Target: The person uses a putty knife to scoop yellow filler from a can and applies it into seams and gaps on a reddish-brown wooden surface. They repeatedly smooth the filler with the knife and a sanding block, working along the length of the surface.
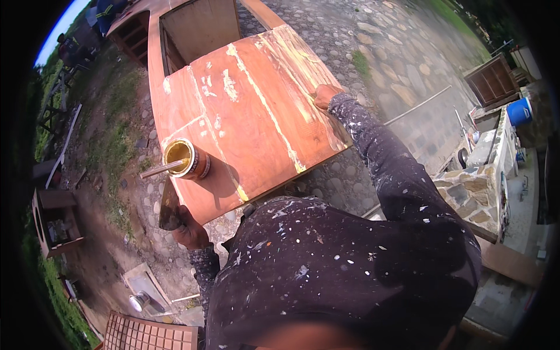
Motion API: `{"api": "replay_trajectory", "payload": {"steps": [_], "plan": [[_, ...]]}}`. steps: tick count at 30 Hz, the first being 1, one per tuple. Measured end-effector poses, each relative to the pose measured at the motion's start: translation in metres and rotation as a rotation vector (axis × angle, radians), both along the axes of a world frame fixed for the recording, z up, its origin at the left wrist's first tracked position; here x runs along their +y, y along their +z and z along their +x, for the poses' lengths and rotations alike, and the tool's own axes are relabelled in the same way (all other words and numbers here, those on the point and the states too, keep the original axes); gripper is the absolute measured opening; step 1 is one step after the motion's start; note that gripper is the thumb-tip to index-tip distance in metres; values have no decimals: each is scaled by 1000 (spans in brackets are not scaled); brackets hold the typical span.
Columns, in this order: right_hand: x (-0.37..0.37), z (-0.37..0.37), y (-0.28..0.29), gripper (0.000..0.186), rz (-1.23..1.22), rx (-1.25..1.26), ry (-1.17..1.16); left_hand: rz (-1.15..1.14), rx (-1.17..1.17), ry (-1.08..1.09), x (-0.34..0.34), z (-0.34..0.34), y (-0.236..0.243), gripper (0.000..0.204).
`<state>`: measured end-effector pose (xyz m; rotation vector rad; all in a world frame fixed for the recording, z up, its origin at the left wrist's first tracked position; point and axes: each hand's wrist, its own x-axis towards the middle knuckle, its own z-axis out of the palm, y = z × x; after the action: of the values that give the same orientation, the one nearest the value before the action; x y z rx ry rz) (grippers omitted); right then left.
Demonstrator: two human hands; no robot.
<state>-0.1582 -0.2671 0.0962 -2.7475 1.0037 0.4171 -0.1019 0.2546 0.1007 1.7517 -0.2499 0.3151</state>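
A reddish-brown wooden panel (265, 125) lies in front of me, streaked with pale yellow filler along its seams and far right edge. My right hand (325, 96) is closed low over the filler-smeared right edge; whatever it grips is hidden by the fingers. On the panel's near left corner stands an open can (201, 165) of yellowish paste, with a flat stick (165, 168) lying across its rim. Below the can, my left hand (189, 228) is closed around a dark, flat, blade-like plate (168, 204), held upright beside the panel's corner.
Beyond the panel is a wooden cabinet frame (198, 29). Cobbled ground (402, 52) surrounds the work. A stone-faced counter (472, 198) and a blue bucket (519, 111) stand at right. Lower left are a small wooden cabinet (55, 221) and a gridded wooden door (149, 332). People are at far left.
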Motion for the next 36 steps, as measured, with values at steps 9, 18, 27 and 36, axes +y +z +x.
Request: {"api": "replay_trajectory", "payload": {"steps": [9, 18, 27, 36], "plan": [[106, 18, -50, 30, -65, 89, 207, 40, 142, 127, 77, -58, -44, 34], [-18, 56, -45, 28, 40, 120, 522, 46, 145, 96, 64, -38, -10, 31], [42, -88, -52, 30, 2, -29, 293, 14, 125, -43, 63, -17, 3, 33], [144, -172, -62, 44, -185, 28, 122, 94, -16, -196, 78, 10, 10, 34]]}}
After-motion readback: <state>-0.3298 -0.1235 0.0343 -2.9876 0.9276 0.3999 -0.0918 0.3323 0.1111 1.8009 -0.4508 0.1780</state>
